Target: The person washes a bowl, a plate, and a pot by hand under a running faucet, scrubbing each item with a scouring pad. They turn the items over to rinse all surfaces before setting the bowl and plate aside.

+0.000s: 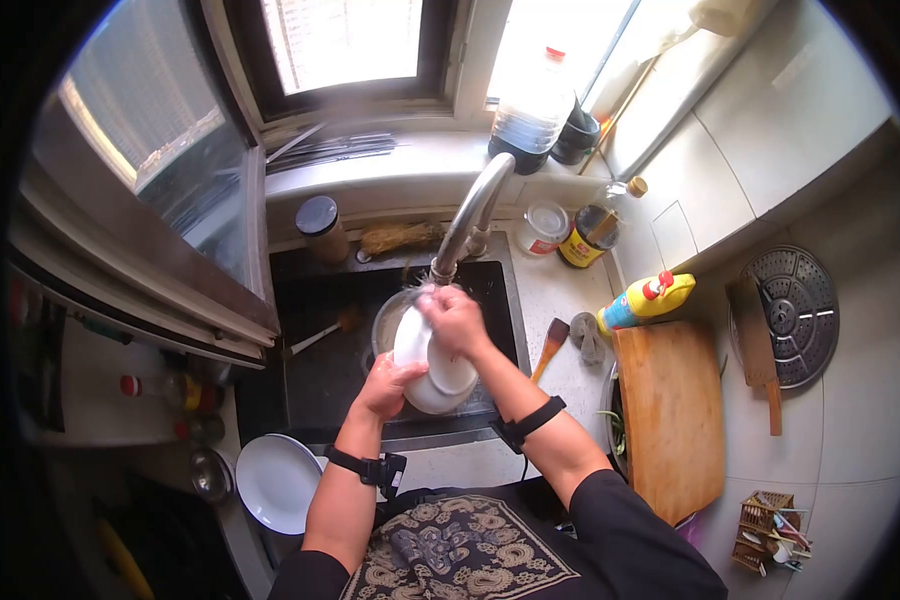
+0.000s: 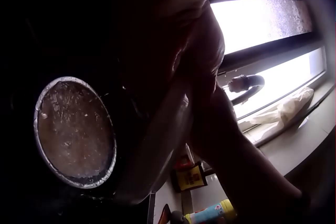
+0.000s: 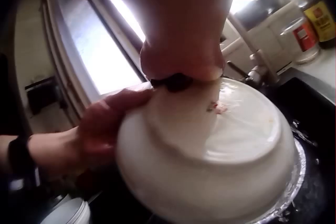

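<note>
A white bowl (image 1: 453, 378) is held tilted over the sink, its foot ring and wet underside (image 3: 241, 129) facing the right wrist camera. My left hand (image 1: 382, 385) grips its near-left rim, thumb over the edge. My right hand (image 1: 452, 318) presses against the bowl with curled fingers, just below the tap (image 1: 470, 215). Under those fingers shows a small dark thing (image 3: 178, 82); I cannot tell what it is. Small reddish marks are on the base. Behind and below the bowl stands a round metal pot (image 2: 76, 134) of cloudy water, partly covered in the head view.
A brush (image 1: 325, 332) lies in the black sink (image 1: 310, 395). To the left of my body sits a white plate (image 1: 278, 483). Rightward are a wooden spatula (image 1: 550, 350), a yellow bottle (image 1: 650, 298) and a cutting board (image 1: 668, 420). A cleaver (image 1: 755, 340) hangs on the wall.
</note>
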A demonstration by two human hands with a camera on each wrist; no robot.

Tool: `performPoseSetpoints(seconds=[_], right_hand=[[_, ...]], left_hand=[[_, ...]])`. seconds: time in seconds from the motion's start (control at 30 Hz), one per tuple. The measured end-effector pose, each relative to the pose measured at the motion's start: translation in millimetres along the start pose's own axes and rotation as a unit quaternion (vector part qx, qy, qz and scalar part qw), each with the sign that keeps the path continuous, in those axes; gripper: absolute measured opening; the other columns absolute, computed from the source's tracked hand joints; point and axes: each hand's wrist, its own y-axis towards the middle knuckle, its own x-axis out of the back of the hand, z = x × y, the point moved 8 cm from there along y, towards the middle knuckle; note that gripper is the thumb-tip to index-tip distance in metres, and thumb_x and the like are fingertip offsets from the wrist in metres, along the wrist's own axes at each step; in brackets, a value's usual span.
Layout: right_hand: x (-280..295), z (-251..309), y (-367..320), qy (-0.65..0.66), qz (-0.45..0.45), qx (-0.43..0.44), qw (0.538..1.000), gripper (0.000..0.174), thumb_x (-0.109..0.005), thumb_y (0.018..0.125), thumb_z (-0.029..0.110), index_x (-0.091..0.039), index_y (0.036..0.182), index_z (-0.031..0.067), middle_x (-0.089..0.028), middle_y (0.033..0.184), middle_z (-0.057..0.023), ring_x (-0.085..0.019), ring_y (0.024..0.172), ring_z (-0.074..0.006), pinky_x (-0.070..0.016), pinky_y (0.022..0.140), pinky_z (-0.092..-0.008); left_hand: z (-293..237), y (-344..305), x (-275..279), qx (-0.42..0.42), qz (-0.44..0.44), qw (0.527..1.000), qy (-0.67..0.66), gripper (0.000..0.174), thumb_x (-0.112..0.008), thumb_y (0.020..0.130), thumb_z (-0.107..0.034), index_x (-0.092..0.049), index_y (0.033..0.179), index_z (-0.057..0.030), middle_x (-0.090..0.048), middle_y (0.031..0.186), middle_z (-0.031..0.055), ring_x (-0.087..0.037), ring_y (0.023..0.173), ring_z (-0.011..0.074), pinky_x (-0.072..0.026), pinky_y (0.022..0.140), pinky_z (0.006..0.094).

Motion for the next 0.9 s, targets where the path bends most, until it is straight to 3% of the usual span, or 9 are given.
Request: performPoseSetpoints(seconds=[0.13, 0.23, 0.3, 0.33, 0.4, 0.5, 0.6, 0.7, 0.9], right_hand=[[-42, 87, -49, -0.163, 0.092, 0.289, 0.939, 0.018, -0.064, 0.08, 0.024, -0.069, 0.091, 0.0111, -0.066, 0.112, -0.0113, -0.053, 0.118, -0.0339, -0.0372, 0.101, -0.0479], [-33, 78, -34, -0.133, 0.072, 0.269, 0.951, 0.019, -0.064, 0.08, 0.024, -0.069, 0.093, 0.0108, -0.064, 0.115, -0.0129, -0.052, 0.12, -0.0335, -0.0362, 0.103, -0.0454], [-18, 44, -9, -0.103, 0.002, 0.205, 0.973, 0.021, -0.061, 0.085, 0.023, -0.067, 0.096, 0.0066, -0.066, 0.104, -0.0144, -0.058, 0.104, -0.0342, -0.0433, 0.093, -0.0401], [-18, -12, 5, -0.01, 0.026, -0.024, 0.999, 0.024, -0.056, 0.091, 0.025, -0.065, 0.098, 0.0035, -0.065, 0.098, -0.0154, -0.062, 0.091, -0.0314, -0.0474, 0.083, -0.0364], [7, -39, 0, -0.016, -0.051, -0.085, 0.995, 0.033, -0.053, 0.095, 0.03, -0.06, 0.117, 0.0051, -0.067, 0.107, -0.0132, -0.063, 0.098, -0.0188, -0.0481, 0.087, -0.0328], [16, -66, -22, 0.017, -0.072, -0.147, 0.986, 0.035, -0.054, 0.096, 0.028, -0.058, 0.118, 0.0021, -0.064, 0.114, -0.0162, -0.061, 0.107, -0.0207, -0.0454, 0.094, -0.0317], [20, -64, -36, 0.015, -0.173, -0.047, 0.984, 0.03, -0.057, 0.094, 0.02, -0.06, 0.115, -0.0013, -0.062, 0.117, -0.0183, -0.06, 0.111, -0.0266, -0.0449, 0.097, -0.0346], [22, 7, -52, -0.124, -0.148, 0.107, 0.975, 0.026, -0.056, 0.092, 0.017, -0.06, 0.111, -0.0012, -0.059, 0.119, -0.0206, -0.055, 0.115, -0.0351, -0.0448, 0.097, -0.0397], [-59, 22, -70, -0.135, 0.142, 0.128, 0.972, 0.044, -0.048, 0.096, 0.031, -0.052, 0.132, 0.0063, -0.044, 0.142, -0.0164, -0.038, 0.135, -0.0337, -0.0262, 0.111, -0.0495]], left_hand=[[-17, 8, -4, -0.07, -0.068, 0.993, -0.071, 0.035, -0.069, 0.082, -0.006, -0.06, 0.115, -0.0003, -0.065, 0.107, 0.0071, -0.064, 0.096, 0.0183, -0.051, 0.087, 0.0338], [-9, 3, 12, -0.043, -0.025, 0.999, -0.02, 0.035, -0.068, 0.083, -0.007, -0.06, 0.117, 0.0004, -0.065, 0.109, 0.0083, -0.064, 0.098, 0.0197, -0.0496, 0.09, 0.0347], [-3, -5, 14, -0.004, -0.009, 1.0, 0.003, 0.034, -0.065, 0.085, -0.005, -0.059, 0.117, 0.0024, -0.065, 0.109, 0.0097, -0.064, 0.099, 0.0206, -0.0483, 0.093, 0.0361], [-6, -8, 12, -0.027, -0.004, 0.999, -0.022, 0.035, -0.063, 0.085, -0.003, -0.058, 0.119, 0.0031, -0.065, 0.111, 0.0105, -0.063, 0.101, 0.0217, -0.0477, 0.094, 0.0374], [-9, -15, 15, -0.068, -0.009, 0.993, -0.091, 0.039, -0.06, 0.085, -0.001, -0.054, 0.124, 0.0038, -0.062, 0.117, 0.0123, -0.061, 0.108, 0.0243, -0.045, 0.098, 0.0399], [-5, -13, 28, -0.114, -0.032, 0.967, -0.224, 0.048, -0.056, 0.086, 0.001, -0.045, 0.132, 0.0038, -0.055, 0.128, 0.0152, -0.053, 0.12, 0.0283, -0.0382, 0.106, 0.0433], [10, -3, 42, -0.116, -0.052, 0.936, -0.328, 0.056, -0.053, 0.086, -0.001, -0.035, 0.139, 0.0028, -0.046, 0.138, 0.0173, -0.043, 0.13, 0.0312, -0.0306, 0.113, 0.0459], [14, 2, 40, -0.103, -0.049, 0.933, -0.341, 0.055, -0.053, 0.087, -0.002, -0.036, 0.139, 0.0025, -0.047, 0.138, 0.0171, -0.044, 0.129, 0.0306, -0.0315, 0.112, 0.0457], [37, 14, 38, -0.059, -0.017, 0.939, -0.337, 0.053, -0.053, 0.087, -0.003, -0.039, 0.138, 0.0013, -0.048, 0.137, 0.0162, -0.045, 0.128, 0.0299, -0.0322, 0.111, 0.0448]])
